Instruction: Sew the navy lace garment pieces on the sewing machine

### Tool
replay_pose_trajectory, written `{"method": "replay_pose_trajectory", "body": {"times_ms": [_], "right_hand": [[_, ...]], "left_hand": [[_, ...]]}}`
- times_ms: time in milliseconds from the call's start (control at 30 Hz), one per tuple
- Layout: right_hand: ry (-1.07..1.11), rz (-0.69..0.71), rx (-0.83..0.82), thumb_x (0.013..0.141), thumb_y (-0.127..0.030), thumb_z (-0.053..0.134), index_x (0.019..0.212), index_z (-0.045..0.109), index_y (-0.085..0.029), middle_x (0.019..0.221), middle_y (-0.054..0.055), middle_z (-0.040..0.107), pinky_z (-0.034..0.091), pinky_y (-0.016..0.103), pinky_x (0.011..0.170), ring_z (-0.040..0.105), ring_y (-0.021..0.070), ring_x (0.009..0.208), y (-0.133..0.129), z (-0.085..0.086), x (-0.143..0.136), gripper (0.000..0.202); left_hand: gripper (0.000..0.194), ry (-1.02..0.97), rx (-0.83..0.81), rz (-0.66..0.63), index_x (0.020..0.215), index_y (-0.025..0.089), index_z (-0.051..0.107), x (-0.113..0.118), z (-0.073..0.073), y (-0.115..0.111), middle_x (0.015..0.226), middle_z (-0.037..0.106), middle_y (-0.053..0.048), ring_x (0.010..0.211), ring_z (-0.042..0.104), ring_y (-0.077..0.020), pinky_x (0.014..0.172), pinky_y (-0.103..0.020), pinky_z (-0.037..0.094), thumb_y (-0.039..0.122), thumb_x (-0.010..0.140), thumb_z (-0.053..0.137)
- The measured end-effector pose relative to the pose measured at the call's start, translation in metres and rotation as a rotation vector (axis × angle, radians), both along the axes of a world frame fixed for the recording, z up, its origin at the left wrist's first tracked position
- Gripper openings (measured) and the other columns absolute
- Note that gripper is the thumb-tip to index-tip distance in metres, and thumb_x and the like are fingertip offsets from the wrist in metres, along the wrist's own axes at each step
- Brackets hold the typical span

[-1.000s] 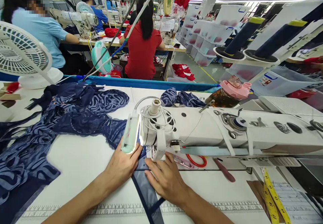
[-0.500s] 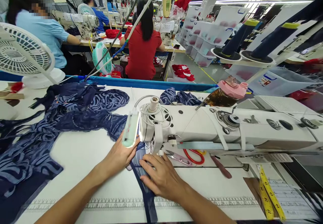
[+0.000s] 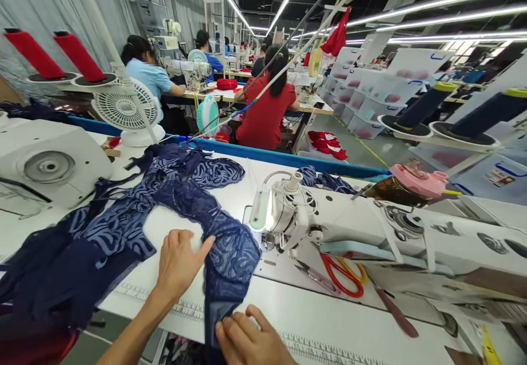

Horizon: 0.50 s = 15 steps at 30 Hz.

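Note:
A navy patterned bra [image 3: 233,247] lies on the white table in front of the sewing machine head [image 3: 284,211], its cup beside the needle area and a sheer band running toward me. My left hand [image 3: 179,263] rests left of the cup, thumb spread away from the fingers, the thumb tip at the fabric's edge. At the lower end of the band is my right hand [image 3: 251,337], fingers bent and closed on the cloth's edge. More navy garments [image 3: 123,217] lie heaped to the left, joined or touching the bra at the back.
Thread snips [image 3: 319,278], red-handled scissors [image 3: 343,277] and a dark red-handled tool [image 3: 395,313] lie under the machine arm. A pink-lidded jug [image 3: 411,181] stands behind it. At left are another machine [image 3: 49,162] and a white fan [image 3: 129,110]. Co-workers sit beyond the blue edge.
The bra has come out from under the machine head toward me. My left hand moved left off the cloth, my right hand down along the band. The view turned left.

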State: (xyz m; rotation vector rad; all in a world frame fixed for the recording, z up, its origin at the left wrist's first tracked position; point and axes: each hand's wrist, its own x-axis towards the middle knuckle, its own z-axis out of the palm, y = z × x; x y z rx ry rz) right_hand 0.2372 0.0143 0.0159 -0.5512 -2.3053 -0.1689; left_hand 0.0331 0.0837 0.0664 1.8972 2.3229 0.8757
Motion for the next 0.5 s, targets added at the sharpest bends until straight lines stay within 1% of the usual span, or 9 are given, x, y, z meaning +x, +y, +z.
{"method": "replay_pose_trajectory", "body": {"times_ms": [67,133,167,233,300,333,367,433,500], "right_hand": [[0.161,-0.051,-0.01,0.098,-0.014,0.047,0.083,0.06,-0.018,0.068,-0.002,0.063,0.048,0.03,0.069,0.058,0.0127,0.062,-0.008,-0.008,-0.024,0.021],[0.28,-0.042,-0.017,0.101,-0.02,0.044,0.073,0.055,-0.019,0.057,-0.006,0.057,0.047,0.027,0.061,0.05,0.0094,0.049,-0.011,-0.004,-0.037,0.03],[0.309,-0.014,-0.016,0.103,-0.022,0.044,0.072,0.054,-0.02,0.055,-0.007,0.055,0.046,0.026,0.058,0.047,0.0086,0.045,-0.01,0.003,-0.036,0.032],[0.304,0.061,-0.056,0.102,-0.023,0.048,0.08,0.058,-0.019,0.059,-0.007,0.058,0.045,0.025,0.056,0.047,0.0084,0.046,-0.004,0.03,-0.022,0.025],[0.183,0.104,-0.18,0.1,-0.021,0.049,0.105,0.061,-0.016,0.081,0.002,0.067,0.049,0.027,0.061,0.059,0.0136,0.066,0.006,0.068,0.004,0.014],[0.146,0.082,-0.267,0.099,-0.016,0.047,0.118,0.058,-0.013,0.095,0.009,0.068,0.052,0.03,0.069,0.062,0.0174,0.079,0.011,0.088,0.018,0.022],[0.129,0.07,-0.369,0.099,-0.013,0.043,0.128,0.053,-0.011,0.108,0.014,0.065,0.053,0.034,0.082,0.062,0.0208,0.096,0.015,0.107,0.03,0.03],[0.045,0.151,-0.604,0.104,-0.025,0.042,0.137,0.047,-0.013,0.129,0.017,0.056,0.046,0.04,0.102,0.052,0.0238,0.121,0.02,0.136,0.047,0.035],[-0.049,0.368,-0.857,0.105,-0.042,0.042,0.125,0.057,-0.016,0.119,0.011,0.062,0.042,0.035,0.108,0.056,0.0201,0.117,0.02,0.147,0.053,0.036]], "left_hand": [[0.037,-0.042,-0.053,0.05,0.082,0.014,0.064,-0.002,-0.005,-0.002,0.093,0.058,-0.015,0.093,0.056,-0.0351,0.084,-0.052,0.048,0.05,0.08,0.057],[0.027,-0.112,-0.072,0.038,0.072,0.018,0.06,-0.005,-0.004,-0.004,0.088,0.06,-0.012,0.089,0.058,-0.0307,0.082,-0.046,0.049,0.042,0.08,0.053],[0.026,-0.137,-0.071,0.034,0.071,0.019,0.058,-0.008,-0.001,-0.007,0.084,0.06,-0.009,0.084,0.06,-0.0273,0.079,-0.041,0.05,0.041,0.082,0.05],[0.029,-0.209,-0.076,0.044,0.076,0.02,0.056,-0.012,0.013,-0.016,0.076,0.061,-0.004,0.073,0.061,-0.021,0.07,-0.031,0.051,0.045,0.087,0.047],[0.033,-0.325,-0.144,-0.006,0.085,0.021,0.056,-0.013,0.035,-0.031,0.075,0.062,0.0,0.067,0.061,-0.0169,0.062,-0.024,0.049,0.053,0.088,0.05],[0.035,-0.379,-0.215,-0.101,0.089,0.021,0.056,-0.011,0.046,-0.04,0.076,0.064,0.001,0.067,0.062,-0.0161,0.062,-0.022,0.048,0.056,0.087,0.053],[0.034,-0.411,-0.294,-0.261,0.092,0.022,0.057,-0.007,0.058,-0.05,0.078,0.065,0.001,0.069,0.062,-0.0156,0.063,-0.021,0.049,0.056,0.087,0.054],[0.032,-0.373,-0.45,-0.657,0.092,0.024,0.061,0.004,0.078,-0.071,0.077,0.065,0.001,0.069,0.062,-0.0157,0.062,-0.021,0.049,0.054,0.09,0.05],[0.032,-0.292,-0.527,-0.918,0.088,0.026,0.064,0.013,0.091,-0.09,0.074,0.065,0.0,0.069,0.061,-0.0172,0.062,-0.022,0.049,0.055,0.09,0.051]]}}
